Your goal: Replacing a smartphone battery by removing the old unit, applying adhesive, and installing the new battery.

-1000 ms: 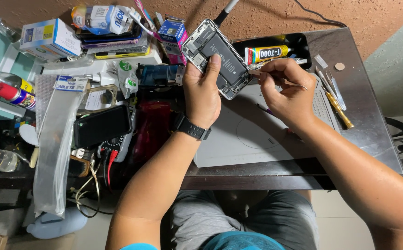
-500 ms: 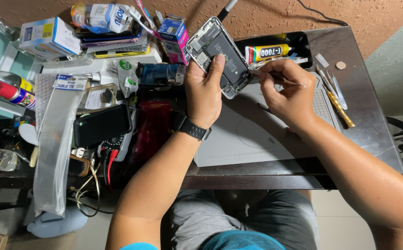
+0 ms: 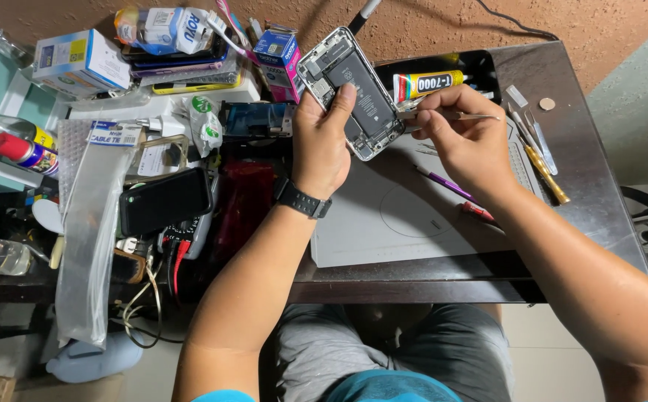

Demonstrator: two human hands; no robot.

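My left hand [image 3: 322, 141], with a black watch on its wrist, holds an opened phone body [image 3: 350, 89] tilted above the grey work mat [image 3: 406, 216]; its black battery and inner parts face up and my thumb lies across it. My right hand [image 3: 462, 138] pinches thin metal tweezers [image 3: 462, 116], whose tip rests at the phone's right edge. A yellow glue tube [image 3: 428, 82] lies just behind the hands.
Metal picks and a gold-handled tool [image 3: 540, 160] lie at the mat's right. A purple tool [image 3: 443, 181] lies on the mat. A black phone [image 3: 164, 201], a red phone shell [image 3: 242, 201], boxes [image 3: 82, 59], a plastic bag [image 3: 90, 223] and cables crowd the left side. The dark table's front edge [image 3: 413, 286] is near my lap.
The phone body has tilted and shifted slightly in my left hand. My right hand with the tweezers stays at the phone's right edge.
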